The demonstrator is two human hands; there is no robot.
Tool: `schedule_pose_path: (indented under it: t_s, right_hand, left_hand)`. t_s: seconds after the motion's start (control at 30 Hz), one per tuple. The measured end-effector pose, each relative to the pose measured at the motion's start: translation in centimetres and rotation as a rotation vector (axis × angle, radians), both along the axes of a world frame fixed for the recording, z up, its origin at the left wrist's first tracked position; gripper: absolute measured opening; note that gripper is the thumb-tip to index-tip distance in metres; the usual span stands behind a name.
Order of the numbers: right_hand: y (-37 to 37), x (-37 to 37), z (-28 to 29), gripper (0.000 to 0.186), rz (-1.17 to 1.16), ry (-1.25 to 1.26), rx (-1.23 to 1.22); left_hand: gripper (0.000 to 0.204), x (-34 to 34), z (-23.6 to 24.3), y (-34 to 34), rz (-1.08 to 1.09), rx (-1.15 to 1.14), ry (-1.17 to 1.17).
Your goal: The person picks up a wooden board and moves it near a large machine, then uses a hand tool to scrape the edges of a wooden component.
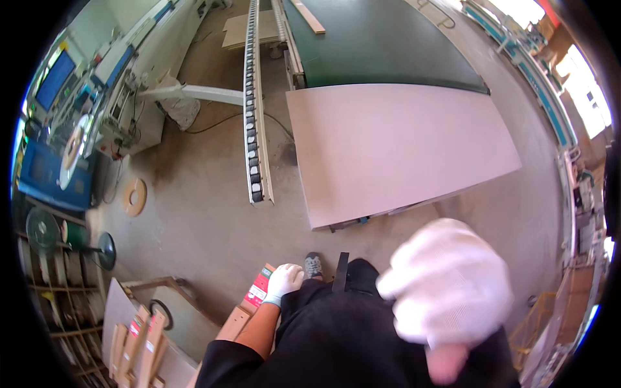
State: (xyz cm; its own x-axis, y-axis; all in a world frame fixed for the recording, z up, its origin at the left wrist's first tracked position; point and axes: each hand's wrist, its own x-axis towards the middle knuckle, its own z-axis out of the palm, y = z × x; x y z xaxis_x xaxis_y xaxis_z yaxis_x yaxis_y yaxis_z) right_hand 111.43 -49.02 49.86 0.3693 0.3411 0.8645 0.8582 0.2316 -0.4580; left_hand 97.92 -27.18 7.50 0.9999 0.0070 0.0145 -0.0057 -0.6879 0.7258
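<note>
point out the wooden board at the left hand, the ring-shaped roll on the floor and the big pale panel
Wooden board [257, 294]: head view, on its red label.
Roll [134, 211]: head view, lower part of its ring.
Panel [402, 152]: head view, middle of its top face.

The right hand [446, 284] is blurred, its grip unclear.

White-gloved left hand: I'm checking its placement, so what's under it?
The left hand partly overlaps a long brown wooden piece with a red label; the palm and covered wood can't be seen.
</note>
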Motion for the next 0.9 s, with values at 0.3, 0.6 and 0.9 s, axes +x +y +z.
schedule_pose_path:
  t_s: [0.3, 0.6, 0.9]
  right_hand:
    - [-3.7, 7.8, 1.3, 0.028, -0.012, -0.313, 0.314]
    - [-11.7, 15.1, 5.0, 0.022, 0.04, -0.119, 0.086]
    - [-16.8, 32.5, -25.0, 0.017, -0.171, 0.833, -0.515]
  left_hand:
    - [0.023, 0.6, -2.9, 0.5, 0.201, 0.195, 0.207]
    - [0.032, 7.2, -0.6, -4.3, 0.323, 0.028, 0.37]
    - [0.04, 10.8, -0.6, -6.4, 0.6, -0.111, 0.45]
